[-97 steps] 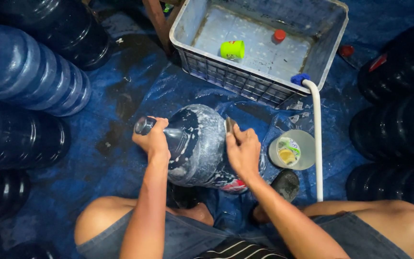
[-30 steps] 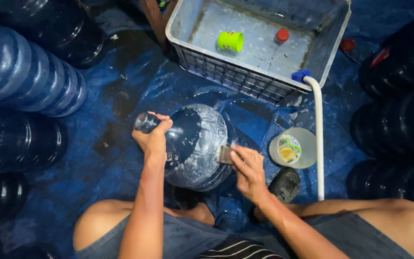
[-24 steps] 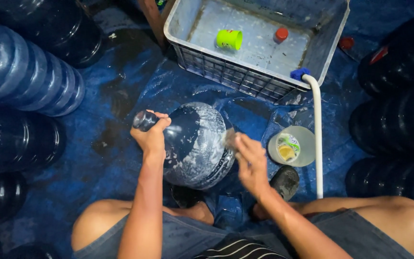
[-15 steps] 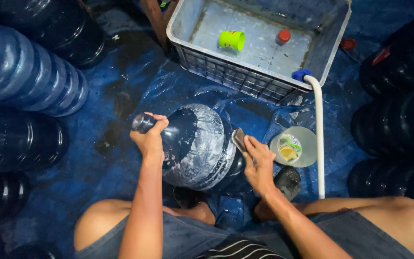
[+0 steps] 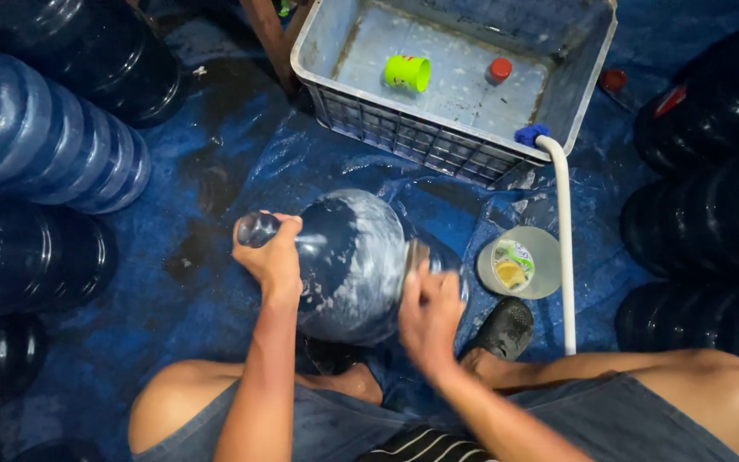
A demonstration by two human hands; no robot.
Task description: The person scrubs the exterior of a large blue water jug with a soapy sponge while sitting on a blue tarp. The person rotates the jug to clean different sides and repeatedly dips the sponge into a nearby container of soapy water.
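Seen from the head camera, a person sits on a blue tarp (image 5: pixel 215 162) with knees spread wide. A big blue water bottle (image 5: pixel 348 257) lies on its side on the tarp, right between the knees, so it is easy to reach with both arms. White foam covers much of its round side.

The left hand (image 5: pixel 274 257) is wrapped tight around the bottle's neck. That grip holds the bottle steady so it does not roll. The right hand (image 5: pixel 425 312) is closed around a small scrubbing thing and presses it against the bottle's wide end. The scrubbing thing is mostly hidden, so I cannot tell just what it is.

Near the top edge of the tarp sits a grey crate (image 5: pixel 438 141) with water in it. A green cup (image 5: pixel 408 73) lies tipped over inside, and a red cap (image 5: pixel 499 68) is near it. A white pipe (image 5: pixel 564 257) with a blue end hooks over the crate's right corner and runs down toward the person. Just left of the pipe stands a small round tub (image 5: pixel 540 257), close to the right hand. A dark shoe (image 5: pixel 502 329) is below the tub.

Many more big bottles (image 5: pixel 36 145) lie stacked along the left and right edges of the tarp, out of the way of the arms.
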